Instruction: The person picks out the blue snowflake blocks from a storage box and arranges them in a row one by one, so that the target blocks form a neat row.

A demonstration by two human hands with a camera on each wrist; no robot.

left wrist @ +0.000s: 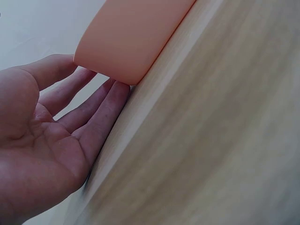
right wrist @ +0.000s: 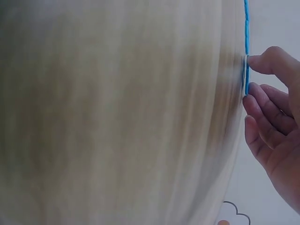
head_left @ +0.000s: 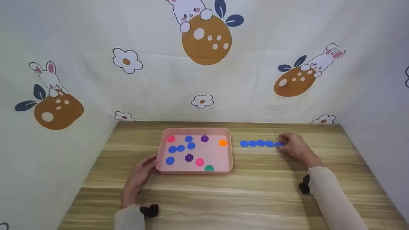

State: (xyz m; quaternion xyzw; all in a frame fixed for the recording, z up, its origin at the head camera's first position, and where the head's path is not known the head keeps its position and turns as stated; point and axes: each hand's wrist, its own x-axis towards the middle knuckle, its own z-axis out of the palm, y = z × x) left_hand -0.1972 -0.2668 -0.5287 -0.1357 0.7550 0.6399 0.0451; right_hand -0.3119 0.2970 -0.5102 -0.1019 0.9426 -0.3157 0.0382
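Observation:
My left hand [head_left: 140, 175] holds the left side of a pink tray [head_left: 195, 172]. In the left wrist view the thumb lies on the tray's rim and the fingertips touch its lower edge. To the tray's right, several blue flower-shaped discs [head_left: 260, 143] run in a line along the table. At the right end of that line my right hand [head_left: 295, 147] pinches a blue disc [head_left: 278, 144] between thumb and fingers. The right wrist view shows the blue discs edge-on, close to the table; whether each is linked to its neighbour cannot be told.
Inside the tray lie loose blue discs [head_left: 170, 160], purple discs [head_left: 189, 157], pink discs [head_left: 200, 162], an orange disc [head_left: 223, 142] and a green disc [head_left: 209, 168]. Behind the wooden table [head_left: 243, 201] hangs a printed cloth [head_left: 243, 86].

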